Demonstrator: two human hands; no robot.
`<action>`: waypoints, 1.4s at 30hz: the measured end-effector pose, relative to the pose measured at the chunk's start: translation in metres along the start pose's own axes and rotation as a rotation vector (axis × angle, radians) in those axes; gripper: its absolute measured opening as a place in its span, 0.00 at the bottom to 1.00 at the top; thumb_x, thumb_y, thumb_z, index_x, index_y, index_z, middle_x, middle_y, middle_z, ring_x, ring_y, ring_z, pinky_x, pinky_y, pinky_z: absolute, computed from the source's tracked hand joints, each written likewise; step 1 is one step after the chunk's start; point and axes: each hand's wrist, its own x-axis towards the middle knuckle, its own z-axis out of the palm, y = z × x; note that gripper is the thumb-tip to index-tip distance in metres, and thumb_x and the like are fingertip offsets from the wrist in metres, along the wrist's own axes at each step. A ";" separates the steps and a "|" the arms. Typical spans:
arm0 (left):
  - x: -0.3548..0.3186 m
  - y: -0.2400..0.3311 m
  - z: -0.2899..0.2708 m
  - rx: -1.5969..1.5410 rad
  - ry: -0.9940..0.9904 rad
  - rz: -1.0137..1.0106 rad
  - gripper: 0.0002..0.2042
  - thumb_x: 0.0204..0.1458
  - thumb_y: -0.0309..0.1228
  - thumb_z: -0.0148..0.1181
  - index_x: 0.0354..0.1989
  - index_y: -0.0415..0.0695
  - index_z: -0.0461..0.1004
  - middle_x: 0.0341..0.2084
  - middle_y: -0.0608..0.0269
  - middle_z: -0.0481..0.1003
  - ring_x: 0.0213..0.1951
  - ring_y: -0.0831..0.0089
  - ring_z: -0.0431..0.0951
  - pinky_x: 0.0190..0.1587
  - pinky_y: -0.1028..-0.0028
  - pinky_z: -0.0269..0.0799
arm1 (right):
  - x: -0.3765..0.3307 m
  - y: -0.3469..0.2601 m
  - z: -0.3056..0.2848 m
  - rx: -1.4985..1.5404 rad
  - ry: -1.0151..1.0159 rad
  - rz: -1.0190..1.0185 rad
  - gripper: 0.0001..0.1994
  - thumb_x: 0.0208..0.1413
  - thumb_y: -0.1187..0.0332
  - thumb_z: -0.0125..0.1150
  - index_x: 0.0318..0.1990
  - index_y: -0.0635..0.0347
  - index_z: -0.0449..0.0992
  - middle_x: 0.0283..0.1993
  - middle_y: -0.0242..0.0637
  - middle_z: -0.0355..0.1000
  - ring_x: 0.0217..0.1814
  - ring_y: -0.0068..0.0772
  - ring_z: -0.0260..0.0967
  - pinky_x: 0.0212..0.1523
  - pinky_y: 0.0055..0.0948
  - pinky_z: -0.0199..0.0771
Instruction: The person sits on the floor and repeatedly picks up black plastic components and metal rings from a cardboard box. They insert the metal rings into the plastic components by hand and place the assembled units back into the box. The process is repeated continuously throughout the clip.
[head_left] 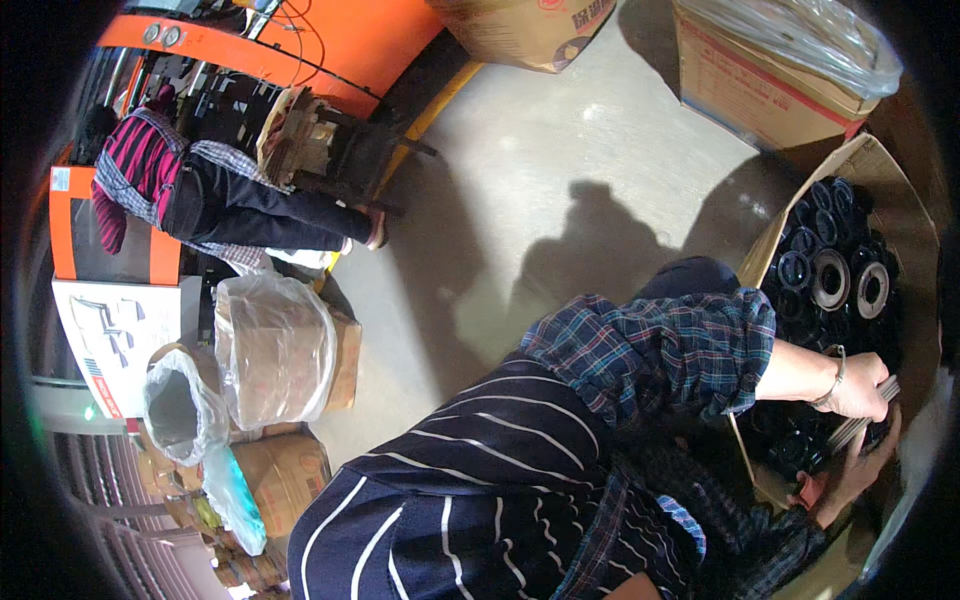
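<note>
Over the open carton at the right, my left hand (858,386), with a bracelet at the wrist, is closed around a stack of thin, pale, flat pieces (848,432) seen edge-on. Just below it, my right hand (862,468) has its thumb and fingers about the same stack, and its palm is partly in shade. Something reddish (812,488) shows by that palm; I cannot make out what it is. Black round ring-shaped parts (803,240) fill the carton beneath my hands. Two of them have pale metal faces (830,280).
The carton's cardboard wall (765,235) rises around the parts. Further cartons (755,85) stand at the top. At left, a person (150,170) in a striped top bends at an orange machine (340,45). Plastic-covered boxes (275,350) and a lined bin (185,405) stand below.
</note>
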 end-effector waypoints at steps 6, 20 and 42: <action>-0.006 -0.008 0.003 0.246 -0.067 0.236 0.12 0.43 0.29 0.64 0.33 0.35 0.73 0.27 0.50 0.77 0.32 0.62 0.78 0.35 0.64 0.73 | -0.003 0.023 0.028 0.202 0.147 0.268 0.24 0.66 0.56 0.46 0.63 0.63 0.64 0.63 0.47 0.65 0.64 0.45 0.62 0.65 0.36 0.58; -0.020 -0.026 -0.001 0.640 -0.210 0.308 0.24 0.56 0.24 0.56 0.61 0.34 0.62 0.50 0.48 0.73 0.53 0.61 0.73 0.58 0.67 0.68 | 0.002 -0.037 0.024 0.836 0.136 0.603 0.22 0.67 0.55 0.46 0.59 0.64 0.69 0.56 0.47 0.73 0.57 0.35 0.69 0.58 0.34 0.66; -0.019 -0.013 -0.005 0.361 -0.200 0.198 0.22 0.57 0.21 0.54 0.62 0.37 0.62 0.47 0.55 0.76 0.47 0.69 0.77 0.52 0.71 0.71 | 0.001 -0.036 0.002 0.552 0.147 0.552 0.25 0.62 0.51 0.55 0.54 0.65 0.68 0.35 0.44 0.76 0.36 0.36 0.74 0.37 0.32 0.73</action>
